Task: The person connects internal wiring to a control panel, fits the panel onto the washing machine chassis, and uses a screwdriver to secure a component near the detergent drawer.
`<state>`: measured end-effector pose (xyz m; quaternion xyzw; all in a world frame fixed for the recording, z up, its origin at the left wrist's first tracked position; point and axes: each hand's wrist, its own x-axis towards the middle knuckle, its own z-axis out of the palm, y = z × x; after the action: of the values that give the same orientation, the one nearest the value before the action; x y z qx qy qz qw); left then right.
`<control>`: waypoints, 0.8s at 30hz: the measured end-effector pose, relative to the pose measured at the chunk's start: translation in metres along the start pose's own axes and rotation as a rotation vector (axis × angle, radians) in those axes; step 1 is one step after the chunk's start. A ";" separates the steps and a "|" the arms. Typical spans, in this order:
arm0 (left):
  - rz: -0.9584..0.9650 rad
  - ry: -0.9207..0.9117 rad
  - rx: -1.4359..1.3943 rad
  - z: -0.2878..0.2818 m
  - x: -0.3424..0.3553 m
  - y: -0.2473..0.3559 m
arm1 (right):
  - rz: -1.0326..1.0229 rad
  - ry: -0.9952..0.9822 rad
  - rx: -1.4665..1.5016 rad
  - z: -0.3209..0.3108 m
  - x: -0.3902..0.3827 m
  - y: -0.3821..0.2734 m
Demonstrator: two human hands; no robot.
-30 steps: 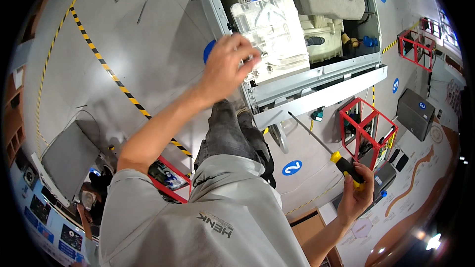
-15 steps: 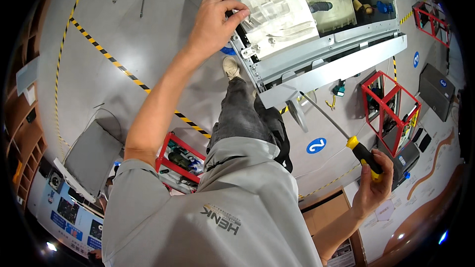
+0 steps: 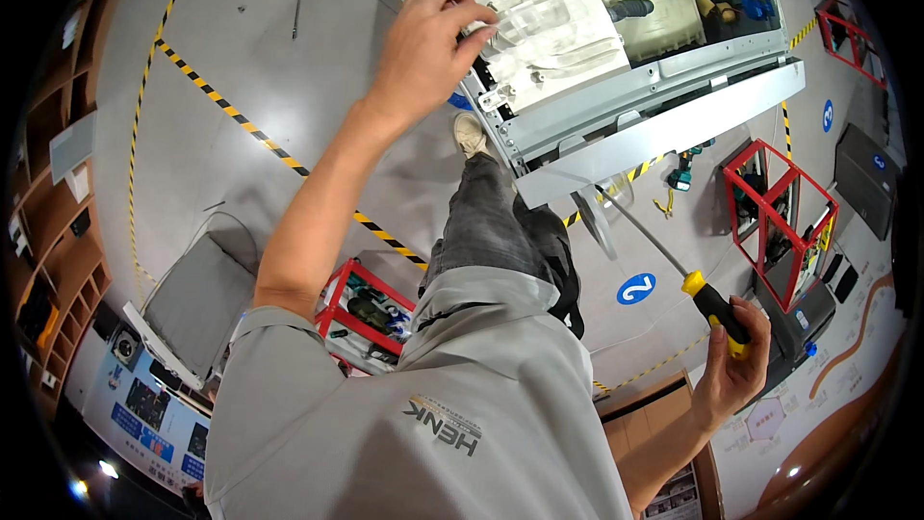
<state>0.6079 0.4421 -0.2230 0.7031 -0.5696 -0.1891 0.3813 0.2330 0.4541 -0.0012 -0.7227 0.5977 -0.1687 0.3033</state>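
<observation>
My left hand [image 3: 433, 53] is at the left edge of an opened appliance with a grey metal frame [image 3: 664, 125]. Its thumb and fingers are pinched together over a white plastic housing [image 3: 568, 63] with a translucent part [image 3: 529, 14]; what they hold, if anything, is hidden. Lower right, my right hand [image 3: 731, 376] grips the yellow-and-black handle of a long screwdriver [image 3: 714, 308]. The screwdriver's shaft slants up and left, with its tip end close below the frame's front strip. Whether it touches the strip I cannot tell.
On the floor to the right are a cordless drill [image 3: 680, 173], pliers [image 3: 664, 200] and a red-framed tool rack [image 3: 778, 202]. Another red rack [image 3: 337, 303] stands beside my left side. A T-handle wrench [image 3: 296, 10] lies upper left, beyond striped floor tape [image 3: 231, 114].
The whole view has shifted slightly, with the floor things a little further right. Both hands keep nearly the same pose, the right still around the screwdriver.
</observation>
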 end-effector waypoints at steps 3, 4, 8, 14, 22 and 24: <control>0.144 -0.049 0.136 0.000 0.000 0.001 | 0.006 0.000 0.009 0.001 0.000 0.000; 0.166 -0.081 0.173 0.001 0.001 0.001 | 0.005 -0.003 0.011 0.001 -0.001 0.000; 0.241 -0.130 0.321 0.002 0.004 0.006 | -0.007 -0.004 0.030 -0.001 -0.006 0.001; 0.322 -0.331 0.498 0.000 0.015 0.024 | -0.023 0.013 0.040 -0.008 -0.015 0.002; 0.435 -0.289 0.533 0.008 0.021 0.018 | -0.044 0.043 0.063 -0.013 -0.025 0.004; 0.451 -0.150 0.515 0.010 0.021 0.017 | -0.064 0.049 0.052 -0.015 -0.027 0.006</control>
<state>0.5954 0.4178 -0.2135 0.6169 -0.7659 -0.0015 0.1809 0.2134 0.4762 0.0095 -0.7288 0.5770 -0.2115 0.3018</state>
